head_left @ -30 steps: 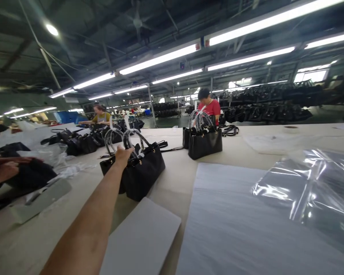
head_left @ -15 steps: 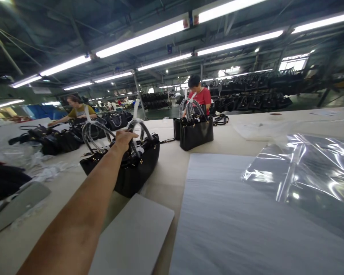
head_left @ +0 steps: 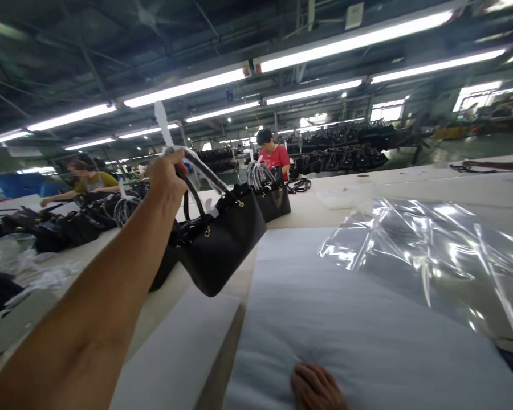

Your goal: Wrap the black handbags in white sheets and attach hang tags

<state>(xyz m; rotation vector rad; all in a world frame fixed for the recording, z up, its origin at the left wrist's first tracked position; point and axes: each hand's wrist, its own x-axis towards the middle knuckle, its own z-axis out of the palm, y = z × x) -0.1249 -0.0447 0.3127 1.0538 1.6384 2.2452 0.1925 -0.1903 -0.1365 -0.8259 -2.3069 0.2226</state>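
Note:
My left hand is closed around the handles of a black handbag. The bag hangs tilted over the table, with gold-coloured rings at its handle ends and a white strip standing up from the handles. Behind it, partly hidden by my forearm, is another dark bag. At the bottom edge, my right hand rests on a large grey-blue sheet, fingers side by side and slightly bent. The sheet creases near it. A pale flat board lies left of the sheet.
Clear plastic bags lie on the right of the sheet. Another black handbag stands farther back, near a person in red. Several dark bags lie at left, by a person in a yellowish top. A table runs beneath.
My left hand has taken the black handbag by its handles and lifted it, separating it from the bag behind. My right hand has come into view on the sheet. The view has turned rightward.

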